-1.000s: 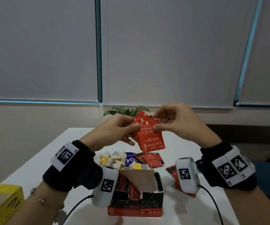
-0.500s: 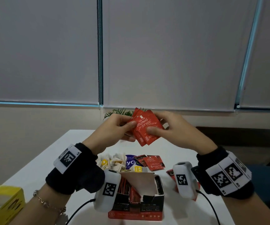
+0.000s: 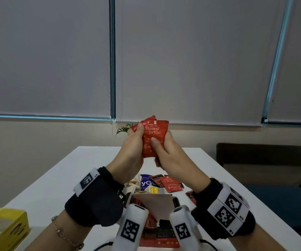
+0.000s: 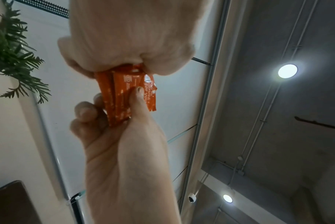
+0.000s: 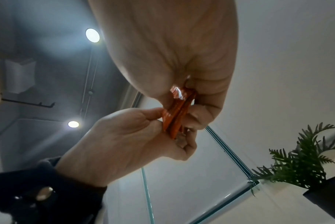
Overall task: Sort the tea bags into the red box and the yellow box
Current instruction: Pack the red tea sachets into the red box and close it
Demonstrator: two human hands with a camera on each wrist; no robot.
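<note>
Both hands hold a small stack of red tea bags (image 3: 155, 132) upright in the air above the table. My left hand (image 3: 137, 132) grips its left side with the thumb on the front. My right hand (image 3: 157, 148) pinches its lower right part, thumb in front. In the left wrist view the left hand (image 4: 114, 103) holds the stack (image 4: 124, 84) between thumb and curled fingers. The right wrist view has the stack (image 5: 174, 119) edge-on in the right hand (image 5: 183, 97). The open red box (image 3: 157, 240) stands below my wrists, partly hidden. The yellow box (image 3: 10, 230) is at the lower left.
On the white table (image 3: 55, 178) beyond the red box lie loose red tea bags (image 3: 170, 182), pale tea bags with yellow tags (image 3: 137, 186) and a blue packet (image 3: 146, 182). A green plant (image 3: 124, 128) stands at the table's far edge by the window blinds.
The stack has turned from tilted to upright. Both hands have closed in on it, the right hand sliding down from its top corner to its lower right part.
</note>
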